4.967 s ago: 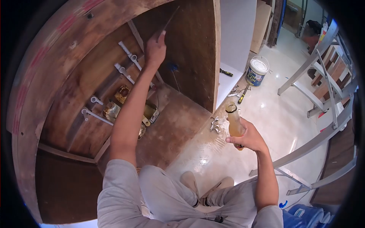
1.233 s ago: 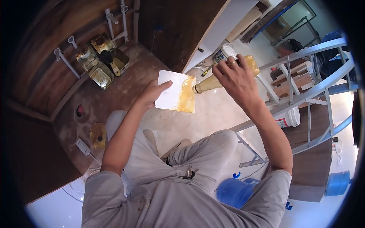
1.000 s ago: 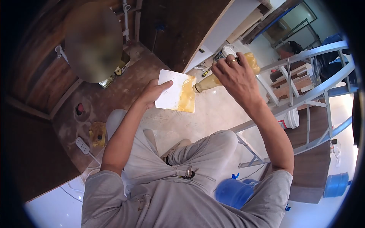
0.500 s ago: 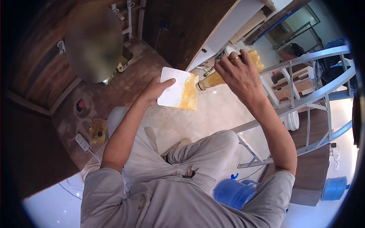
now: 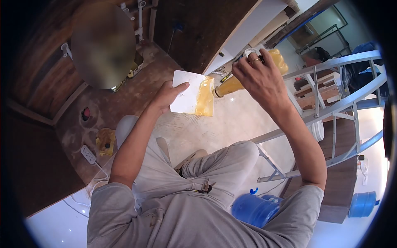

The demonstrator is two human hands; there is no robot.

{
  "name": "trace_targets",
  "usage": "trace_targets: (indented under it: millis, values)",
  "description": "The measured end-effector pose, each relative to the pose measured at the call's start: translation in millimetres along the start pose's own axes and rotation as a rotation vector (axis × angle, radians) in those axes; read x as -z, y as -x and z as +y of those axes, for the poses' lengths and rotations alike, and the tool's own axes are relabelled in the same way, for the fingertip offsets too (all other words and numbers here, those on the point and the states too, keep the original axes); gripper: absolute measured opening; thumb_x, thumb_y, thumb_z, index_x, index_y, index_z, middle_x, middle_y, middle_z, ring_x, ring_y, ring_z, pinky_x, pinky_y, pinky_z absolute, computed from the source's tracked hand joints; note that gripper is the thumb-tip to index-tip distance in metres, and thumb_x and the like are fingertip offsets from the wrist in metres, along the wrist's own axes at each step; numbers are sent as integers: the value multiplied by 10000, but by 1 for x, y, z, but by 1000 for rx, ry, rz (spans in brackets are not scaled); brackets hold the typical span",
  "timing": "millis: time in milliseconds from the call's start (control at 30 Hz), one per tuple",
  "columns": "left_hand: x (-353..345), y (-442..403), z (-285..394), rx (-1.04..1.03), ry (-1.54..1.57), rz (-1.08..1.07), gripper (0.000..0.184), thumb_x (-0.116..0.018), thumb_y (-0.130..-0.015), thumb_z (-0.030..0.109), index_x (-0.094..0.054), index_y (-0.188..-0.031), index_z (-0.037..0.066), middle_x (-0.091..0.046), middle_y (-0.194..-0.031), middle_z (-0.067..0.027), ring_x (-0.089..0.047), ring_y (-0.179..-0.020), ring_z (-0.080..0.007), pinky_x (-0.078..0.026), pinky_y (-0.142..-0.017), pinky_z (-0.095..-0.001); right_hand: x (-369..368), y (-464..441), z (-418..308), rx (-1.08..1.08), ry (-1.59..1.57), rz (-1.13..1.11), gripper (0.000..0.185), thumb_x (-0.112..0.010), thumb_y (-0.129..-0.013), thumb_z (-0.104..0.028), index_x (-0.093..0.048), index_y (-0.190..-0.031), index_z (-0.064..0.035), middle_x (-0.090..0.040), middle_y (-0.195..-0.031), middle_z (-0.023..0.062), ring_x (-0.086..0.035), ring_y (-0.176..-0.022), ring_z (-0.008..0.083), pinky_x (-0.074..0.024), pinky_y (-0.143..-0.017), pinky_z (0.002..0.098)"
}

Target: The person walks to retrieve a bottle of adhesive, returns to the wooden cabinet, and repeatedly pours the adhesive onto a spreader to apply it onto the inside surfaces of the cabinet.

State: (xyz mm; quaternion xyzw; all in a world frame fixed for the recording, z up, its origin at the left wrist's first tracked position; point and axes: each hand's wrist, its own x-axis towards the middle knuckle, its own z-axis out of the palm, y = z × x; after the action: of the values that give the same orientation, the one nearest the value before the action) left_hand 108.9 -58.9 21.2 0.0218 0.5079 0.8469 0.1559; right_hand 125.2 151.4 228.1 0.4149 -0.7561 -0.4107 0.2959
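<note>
My left hand is closed on the left edge of a flat white square sheet, thumb on top. Yellow, glossy liquid covers the sheet's right side. Above and to the right, my right hand grips a bottle of yellow liquid from over the top. The bottle is tipped nearly level, its mouth at the sheet's right edge. A ring shows on one finger of my right hand.
A metal ladder stands at the right. Blue water jugs lie at the lower right. On the brown panel at the left are a power strip and a yellow-stained piece. White pipes line the cabinet's back.
Five seconds ago my left hand held a thin tool in the cabinet and my right hand held the bottle upright. Now the sheet is in my left hand and the bottle is tipped.
</note>
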Motion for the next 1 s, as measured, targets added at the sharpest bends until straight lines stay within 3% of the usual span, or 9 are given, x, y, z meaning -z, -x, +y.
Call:
trace_targets:
  millis: [800,1000]
  values:
    - [3,1,1,-16,30,4,319,-594,-884,159,-555,-1097,-76,-640,-985,-137,-652,-814,-189,-543,-701,-300,2,-9,-6,37,5,-15,130,-587,-768,-164,-611,-895,-145,-536,-863,8,-505,-966,187,-330,-975,372]
    - [4,4,4,34,1,-51,296,-559,-897,123,-536,-1127,-62,-633,-1026,-129,-642,-874,-186,-539,-741,-313,-11,-11,-1,21,-4,-8,136,-585,-764,-158,-608,-897,-144,-536,-859,3,-515,-940,178,-343,-958,371]
